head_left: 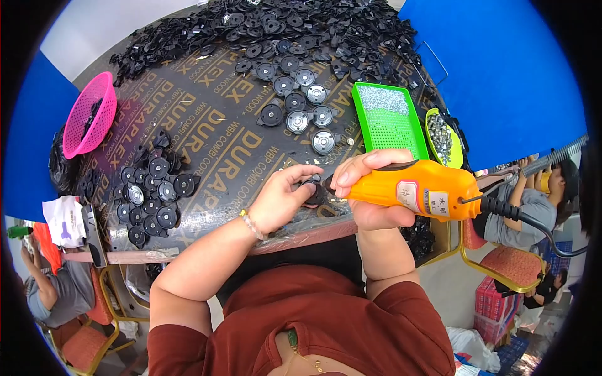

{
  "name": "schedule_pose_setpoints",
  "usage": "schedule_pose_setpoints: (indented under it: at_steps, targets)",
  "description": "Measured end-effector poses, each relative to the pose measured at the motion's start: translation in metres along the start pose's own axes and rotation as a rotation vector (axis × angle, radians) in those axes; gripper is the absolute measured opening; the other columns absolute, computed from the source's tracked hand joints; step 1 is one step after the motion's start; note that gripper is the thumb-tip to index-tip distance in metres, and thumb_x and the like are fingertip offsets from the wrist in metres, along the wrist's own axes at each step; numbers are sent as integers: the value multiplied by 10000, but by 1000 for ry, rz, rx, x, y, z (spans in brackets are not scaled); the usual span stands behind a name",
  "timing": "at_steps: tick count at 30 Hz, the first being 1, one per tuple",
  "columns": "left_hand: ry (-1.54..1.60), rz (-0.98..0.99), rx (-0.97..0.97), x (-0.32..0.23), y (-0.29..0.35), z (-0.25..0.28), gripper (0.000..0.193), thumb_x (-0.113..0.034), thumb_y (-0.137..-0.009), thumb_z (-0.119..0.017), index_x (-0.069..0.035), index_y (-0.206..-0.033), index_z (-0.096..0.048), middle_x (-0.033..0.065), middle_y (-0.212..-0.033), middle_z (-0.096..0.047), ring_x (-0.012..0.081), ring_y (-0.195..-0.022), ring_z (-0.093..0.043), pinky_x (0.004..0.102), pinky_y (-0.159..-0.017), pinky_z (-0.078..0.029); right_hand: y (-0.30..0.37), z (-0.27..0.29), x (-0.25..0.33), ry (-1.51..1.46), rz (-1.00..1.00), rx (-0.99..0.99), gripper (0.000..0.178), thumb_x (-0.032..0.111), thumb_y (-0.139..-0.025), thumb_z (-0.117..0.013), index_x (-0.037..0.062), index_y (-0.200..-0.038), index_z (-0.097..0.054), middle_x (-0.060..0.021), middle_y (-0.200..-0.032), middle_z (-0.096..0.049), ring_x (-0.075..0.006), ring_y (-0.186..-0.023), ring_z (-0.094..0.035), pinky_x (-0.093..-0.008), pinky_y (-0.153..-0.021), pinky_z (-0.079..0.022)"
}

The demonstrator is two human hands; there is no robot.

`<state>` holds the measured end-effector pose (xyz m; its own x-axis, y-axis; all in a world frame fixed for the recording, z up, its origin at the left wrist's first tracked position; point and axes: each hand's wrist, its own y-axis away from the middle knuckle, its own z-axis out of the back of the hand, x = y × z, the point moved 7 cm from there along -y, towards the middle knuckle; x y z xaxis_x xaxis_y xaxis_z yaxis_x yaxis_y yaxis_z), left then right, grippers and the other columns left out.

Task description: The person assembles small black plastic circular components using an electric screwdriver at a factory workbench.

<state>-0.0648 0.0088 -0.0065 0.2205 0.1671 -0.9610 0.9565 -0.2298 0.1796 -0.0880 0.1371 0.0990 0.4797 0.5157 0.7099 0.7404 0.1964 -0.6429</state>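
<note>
My right hand (377, 188) is wrapped round an orange electric screwdriver (433, 190), its black cord running off to the right. The screwdriver's dark tip points left at a small round black part (313, 190) near the table's front edge. Pinched by the fingers of my left hand (282, 197), that part is mostly hidden by them. Beyond my hands stands a loose group of round black parts with silvery discs (323, 142). A green perforated tray (392, 128) holds many tiny silvery pieces, probably screws, at its far end.
A heap of black plastic parts (276, 25) covers the table's far side. More round parts (150, 194) lie at left, near a pink basket (111, 116). A yellow-green dish of metal pieces (444, 139) sits right of the tray. Blue panels (501, 75) flank the table; other people sit nearby.
</note>
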Motion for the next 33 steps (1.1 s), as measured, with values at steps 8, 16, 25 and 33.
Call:
schedule_pose_setpoints:
  at_steps: [8, 16, 25, 33]
  targets:
    - [-14, 4, 8, -1, 1, 0, 308, 28, -913, -522, 12, -1219, -557, 57, -1012, -650, 74, -846, -608, 245, -754, -524, 0, 0, 3, 3, 10, 4, 849, 823, -709, -477, 55, -1068, -432, -105, -762, -624, -171, -575, -600, -315, -569, -526]
    - [-35, -3, 7, -1, 1, 0, 307, 28, -896, -535, 8, -1199, -575, 53, -1002, -654, 68, -839, -605, 238, -746, -514, 0, -3, 6, -123, 73, 6, 849, 729, -653, -605, 11, -1087, -469, -116, -807, -644, -158, -635, -625, -245, -583, -534]
    - [-149, -72, -21, 1, 0, 2, 331, 23, -884, -564, 18, -1215, -565, 61, -965, -661, 76, -755, -618, 248, -672, -535, 4, -9, -6, -16, -109, 45, 797, 750, -671, -588, 35, -1004, -479, -100, -777, -620, -181, -620, -621, -289, -602, -538]
    - [-173, -72, 10, -10, 2, -3, 322, 33, -884, -558, 45, -1205, -560, 69, -940, -670, 101, -780, -645, 266, -678, -553, 3, -13, -5, 56, -76, 121, 766, 706, -679, -604, 22, -1005, -492, -106, -784, -634, -171, -672, -641, -228, -550, -529]
